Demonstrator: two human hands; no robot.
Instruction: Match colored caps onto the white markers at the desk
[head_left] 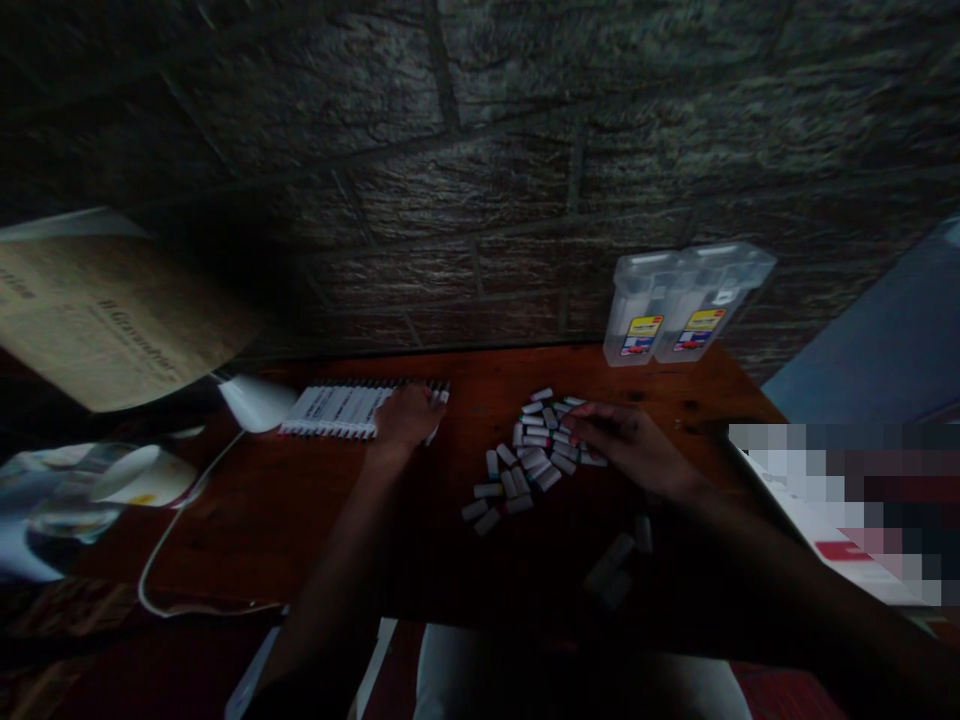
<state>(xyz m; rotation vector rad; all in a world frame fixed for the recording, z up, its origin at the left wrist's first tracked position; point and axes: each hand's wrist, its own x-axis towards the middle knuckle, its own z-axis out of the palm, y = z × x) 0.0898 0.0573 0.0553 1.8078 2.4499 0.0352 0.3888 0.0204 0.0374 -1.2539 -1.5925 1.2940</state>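
Note:
A row of white marker pens (330, 408) lies side by side on the wooden table. My left hand (409, 412) is at the right end of this row, its fingers curled over a marker; the grip is partly hidden. Right of it, many short white marker caps (534, 458) with coloured ends are spread in a loose pile. My right hand (619, 435) reaches into the pile's right side, thumb and fingertips pinched together at a cap. The dim light hides the cap's details.
Two clear plastic cases (667, 310) stand against the stone-patterned wall (487, 200). A lamp with a paper shade (112, 310) and white cable is at the left, beside a paper cup (146, 475). Dark small blocks (611, 570) lie near the front edge.

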